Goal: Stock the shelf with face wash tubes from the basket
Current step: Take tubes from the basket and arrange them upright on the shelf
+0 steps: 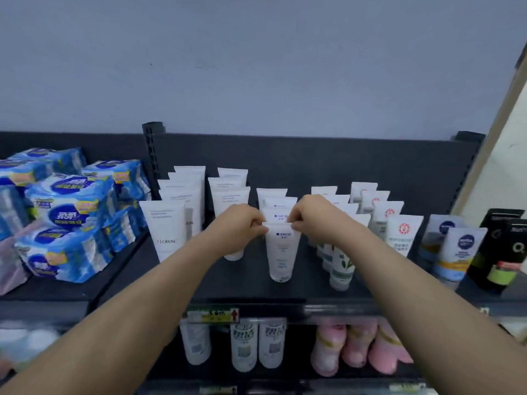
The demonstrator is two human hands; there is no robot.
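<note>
A white face wash tube point(281, 253) with blue lettering stands cap-down on the dark shelf point(251, 286), at the front of a row of like tubes point(278, 205). My left hand point(238, 226) pinches its top crimped edge at the left corner. At the right corner of the same edge, my right hand point(313, 216) pinches it too. More white tubes stand in rows to the left point(166, 229) and to the right point(402, 233). The basket is out of view.
Blue wrapped packs point(68, 220) are piled on the shelf's left section, beyond an upright post point(152, 155). Nivea tubes point(462, 252) and black tubes point(504, 252) stand at the right end. Bottles point(243, 346) and pink items point(359, 346) fill the shelf below.
</note>
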